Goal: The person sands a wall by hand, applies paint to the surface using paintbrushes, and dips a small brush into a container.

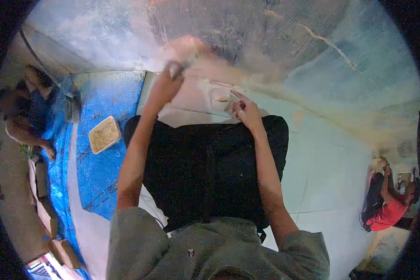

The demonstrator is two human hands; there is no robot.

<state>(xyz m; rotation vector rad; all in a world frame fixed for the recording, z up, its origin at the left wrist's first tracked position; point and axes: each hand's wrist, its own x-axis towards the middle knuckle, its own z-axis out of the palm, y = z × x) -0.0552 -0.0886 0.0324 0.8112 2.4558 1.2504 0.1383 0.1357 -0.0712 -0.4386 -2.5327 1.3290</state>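
Note:
My left hand [169,80] is raised at the foot of the stained wall, its fingers closed round something dark and small, blurred by motion. What it holds I cannot make out. My right hand [244,111] is beside a small white cup [219,99] on the pale floor tiles; its index finger points out toward the wall while the other fingers curl in. Whether those curled fingers hold anything is hidden. My black-clad legs lie below both hands.
A white tub [104,135] with pale contents rests on the blue tarp [93,172] at left. One person [28,107] sits at far left near a broom [73,108]; another person in red [389,212] sits at far right. The wall [266,37] rises ahead.

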